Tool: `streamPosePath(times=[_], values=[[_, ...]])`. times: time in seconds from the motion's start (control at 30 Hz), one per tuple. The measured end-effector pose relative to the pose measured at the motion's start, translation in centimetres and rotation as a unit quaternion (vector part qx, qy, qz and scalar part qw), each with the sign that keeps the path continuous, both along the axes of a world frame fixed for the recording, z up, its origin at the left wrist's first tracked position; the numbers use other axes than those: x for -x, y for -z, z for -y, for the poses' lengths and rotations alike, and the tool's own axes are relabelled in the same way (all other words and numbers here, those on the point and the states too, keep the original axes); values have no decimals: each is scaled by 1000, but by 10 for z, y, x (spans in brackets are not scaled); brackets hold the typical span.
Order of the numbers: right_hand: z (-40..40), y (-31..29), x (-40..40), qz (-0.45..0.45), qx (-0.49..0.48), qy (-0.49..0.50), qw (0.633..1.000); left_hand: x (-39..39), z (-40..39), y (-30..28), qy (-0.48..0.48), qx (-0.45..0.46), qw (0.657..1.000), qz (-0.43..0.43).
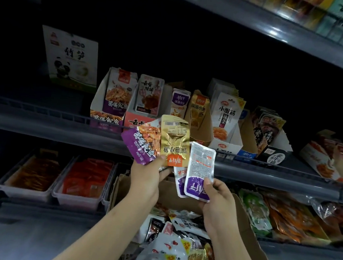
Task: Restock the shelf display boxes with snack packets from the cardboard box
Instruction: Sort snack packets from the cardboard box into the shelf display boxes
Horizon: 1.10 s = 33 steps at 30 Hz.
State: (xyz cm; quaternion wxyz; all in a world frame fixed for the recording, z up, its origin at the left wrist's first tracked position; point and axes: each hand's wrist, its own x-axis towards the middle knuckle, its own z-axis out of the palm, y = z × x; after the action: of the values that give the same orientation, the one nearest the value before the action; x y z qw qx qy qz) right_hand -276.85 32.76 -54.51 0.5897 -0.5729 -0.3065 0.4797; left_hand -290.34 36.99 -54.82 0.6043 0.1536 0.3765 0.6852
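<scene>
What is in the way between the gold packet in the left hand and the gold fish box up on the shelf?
Nothing visible blocks it. The left hand holds the gold packet just below and in front of the gold fish box; only the low shelf rail runs along the shelf's front edge, so lift over that.

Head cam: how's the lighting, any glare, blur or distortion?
Head view: dim overall, the shelf back nearly black; glare streaks along the upper shelf edge and shine on the gold packet in the left hand; wide-angle bend tilts the shelves; products at top right are blurred; the white-purple packet in the right hand stays readable.
</scene>
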Motion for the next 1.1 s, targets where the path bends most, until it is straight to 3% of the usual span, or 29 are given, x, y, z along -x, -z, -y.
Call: streamPosePath(times=[0.27,0.43,0.67,0.9,1.1], values=[[-4,-6,-29,-145,-9,11,989,19,-6,2,-28,-7,999,-31],[-6,-7,-25,-75,-29,0,997,8,4,9,75,-3,995,-71],[-4,-10,-19,90,-52,11,995,2,11,11,155,6,987,-35],[-4,-9,-15,109,-35,-13,993,-2,19,11,171,4,984,42],[-3,-6,-7,128,-32,-20,991,-3,27,11,175,-77,982,-15]])
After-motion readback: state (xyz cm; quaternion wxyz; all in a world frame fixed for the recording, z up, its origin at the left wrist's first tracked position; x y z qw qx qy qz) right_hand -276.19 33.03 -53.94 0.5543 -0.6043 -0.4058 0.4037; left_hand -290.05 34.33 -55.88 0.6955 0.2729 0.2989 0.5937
